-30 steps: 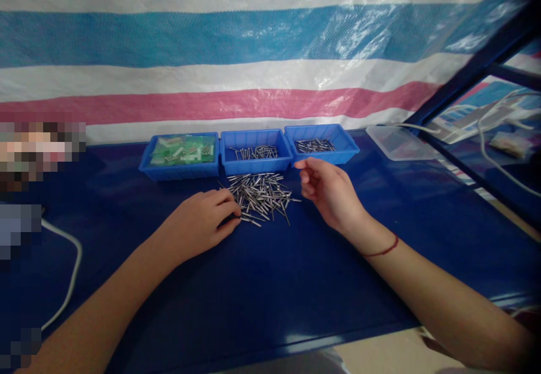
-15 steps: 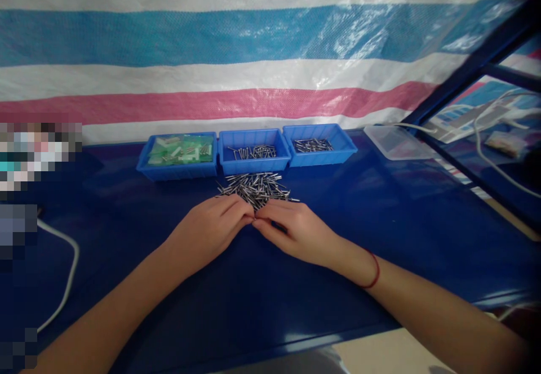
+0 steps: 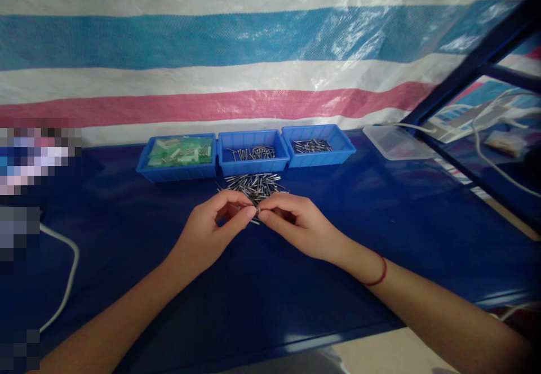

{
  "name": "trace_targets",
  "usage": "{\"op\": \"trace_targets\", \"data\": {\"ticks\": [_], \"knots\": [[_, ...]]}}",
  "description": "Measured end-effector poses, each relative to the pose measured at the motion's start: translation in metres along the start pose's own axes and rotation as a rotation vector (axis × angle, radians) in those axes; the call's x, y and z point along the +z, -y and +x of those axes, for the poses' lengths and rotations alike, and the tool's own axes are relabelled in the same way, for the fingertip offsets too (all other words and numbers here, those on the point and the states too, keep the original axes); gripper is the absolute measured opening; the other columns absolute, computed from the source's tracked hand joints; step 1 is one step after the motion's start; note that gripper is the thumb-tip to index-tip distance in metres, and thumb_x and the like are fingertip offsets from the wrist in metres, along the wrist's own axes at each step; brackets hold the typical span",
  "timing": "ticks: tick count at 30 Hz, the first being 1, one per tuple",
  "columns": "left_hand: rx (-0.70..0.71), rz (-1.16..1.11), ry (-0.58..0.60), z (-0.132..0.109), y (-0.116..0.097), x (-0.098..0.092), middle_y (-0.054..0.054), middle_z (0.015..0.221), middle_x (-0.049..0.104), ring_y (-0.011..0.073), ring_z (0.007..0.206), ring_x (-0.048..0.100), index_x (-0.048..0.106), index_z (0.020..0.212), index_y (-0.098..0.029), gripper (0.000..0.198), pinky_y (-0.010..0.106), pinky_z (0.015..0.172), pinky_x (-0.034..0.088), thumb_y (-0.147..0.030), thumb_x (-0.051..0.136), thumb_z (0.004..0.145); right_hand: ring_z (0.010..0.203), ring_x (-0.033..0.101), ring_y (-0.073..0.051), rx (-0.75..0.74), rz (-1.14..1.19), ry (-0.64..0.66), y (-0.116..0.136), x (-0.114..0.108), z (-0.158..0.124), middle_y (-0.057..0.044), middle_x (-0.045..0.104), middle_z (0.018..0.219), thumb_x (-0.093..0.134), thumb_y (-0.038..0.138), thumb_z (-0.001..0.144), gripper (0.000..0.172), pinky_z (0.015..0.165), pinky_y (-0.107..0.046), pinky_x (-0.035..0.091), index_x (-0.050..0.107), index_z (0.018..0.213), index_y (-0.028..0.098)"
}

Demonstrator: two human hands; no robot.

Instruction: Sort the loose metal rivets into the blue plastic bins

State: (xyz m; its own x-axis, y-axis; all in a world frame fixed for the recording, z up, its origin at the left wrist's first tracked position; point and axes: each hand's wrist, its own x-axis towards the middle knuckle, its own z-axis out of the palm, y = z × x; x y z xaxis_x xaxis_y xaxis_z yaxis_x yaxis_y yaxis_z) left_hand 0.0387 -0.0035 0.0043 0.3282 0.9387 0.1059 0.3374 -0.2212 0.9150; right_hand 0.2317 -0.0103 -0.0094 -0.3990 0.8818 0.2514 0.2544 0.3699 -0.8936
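Note:
My left hand and my right hand meet fingertip to fingertip at the near side of a pile of slim metal fasteners, which look like screws or nails. Both hands are closed in a pinch, thumb against forefinger, around a small metal fastener mostly covered by the fingertips. Just under the fingers, a thin shiny end of another piece shows against the blue table. My hands hide the front part of the pile.
Behind the pile stand three blue bins in a row: the left bin with green plastic bags, the middle bin and right bin with loose fasteners. A clear plastic lid lies right; a white cable runs left.
My left hand has turned, so its thumb now shows and a gap opens between thumb and forefinger. Both sets of fingertips have shifted slightly up, still pinching together.

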Motion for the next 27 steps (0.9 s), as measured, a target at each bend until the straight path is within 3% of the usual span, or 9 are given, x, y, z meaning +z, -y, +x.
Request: {"op": "trace_targets", "data": {"ticks": [10, 21, 27], "knots": [[0.062, 0.036, -0.023, -0.0026, 0.0010, -0.0015, -0.003, 0.074, 0.064, 0.0107, 0.065, 0.061, 0.064, 0.088, -0.020, 0.010, 0.021, 0.060, 0.047, -0.029, 0.064, 0.084, 0.063, 0.049, -0.010, 0.008, 0.021, -0.002, 0.0008, 0.0012, -0.0015, -0.002, 0.059, 0.078, 0.055, 0.025, 0.089, 0.015, 0.054, -0.024, 0.038, 0.066, 0.092, 0.016], [0.116, 0.102, -0.028, 0.0004, 0.0064, -0.0032, -0.002, 0.080, 0.066, 0.0108, 0.070, 0.061, 0.065, 0.092, -0.020, 0.009, 0.021, 0.064, 0.047, -0.026, 0.063, 0.085, 0.053, 0.043, -0.007, 0.018, 0.026, -0.208, 0.0003, 0.0019, -0.0013, 0.000, 0.058, 0.073, 0.063, 0.022, 0.082, 0.008, 0.048, -0.023, 0.035, 0.067, 0.087, 0.017], [0.110, 0.126, 0.039, 0.0020, 0.0083, -0.0027, -0.002, 0.081, 0.066, 0.0115, 0.071, 0.061, 0.064, 0.092, -0.021, 0.009, 0.021, 0.065, 0.046, -0.028, 0.061, 0.087, 0.050, 0.041, -0.006, -0.032, -0.005, -0.265, 0.0011, 0.0016, -0.0028, 0.002, 0.055, 0.069, 0.065, 0.020, 0.081, 0.005, 0.046, -0.022, 0.034, 0.067, 0.085, 0.017]]}}
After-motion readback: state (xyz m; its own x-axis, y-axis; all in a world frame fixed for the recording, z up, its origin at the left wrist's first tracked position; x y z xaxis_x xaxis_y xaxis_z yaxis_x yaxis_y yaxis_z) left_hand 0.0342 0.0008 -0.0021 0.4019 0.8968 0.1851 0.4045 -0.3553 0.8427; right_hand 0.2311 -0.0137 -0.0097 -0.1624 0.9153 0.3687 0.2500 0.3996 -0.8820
